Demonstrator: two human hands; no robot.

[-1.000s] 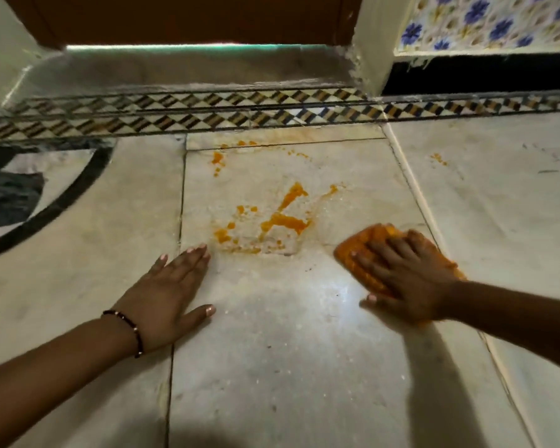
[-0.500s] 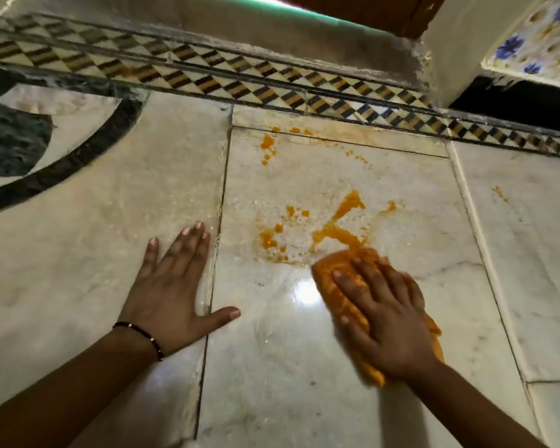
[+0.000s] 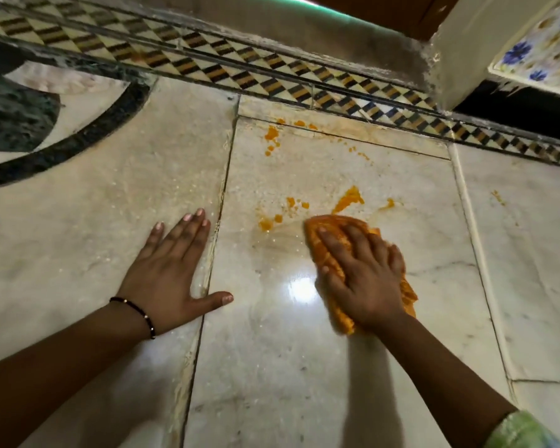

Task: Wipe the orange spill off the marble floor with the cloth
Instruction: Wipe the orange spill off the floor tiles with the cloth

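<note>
Cloth [image 3: 328, 250], orange and crumpled, lies on the marble floor [image 3: 272, 367] under the right hand [image 3: 364, 276]. The right hand presses it flat from above, fingers straight and slightly spread, fingertips pointing toward the far wall. The cloth's far edge touches the near end of the orange spill [image 3: 348, 200]. Cloth shows beyond the fingertips, along the hand's left edge and past the wrist on the right.

The spill sits on the central slab in several parts: a thick streak just beyond the cloth, small blobs to its left, a small dab to its right, and a cluster of drops farther off near the slab's far edge. A faint wet smear lies on the floor left of the cloth. A few faint specks mark the slab to the right.

The left hand [image 3: 172, 273] rests palm down on the floor, well apart from the cloth, fingers straight and close together, thumb stretched out across the joint between two slabs. It holds nothing. A dark beaded bracelet [image 3: 136, 310] circles the left wrist.

A chequered tile border [image 3: 240, 71] runs along the far edge of the floor. A green sleeve [image 3: 524, 431] shows at the right forearm.
</note>
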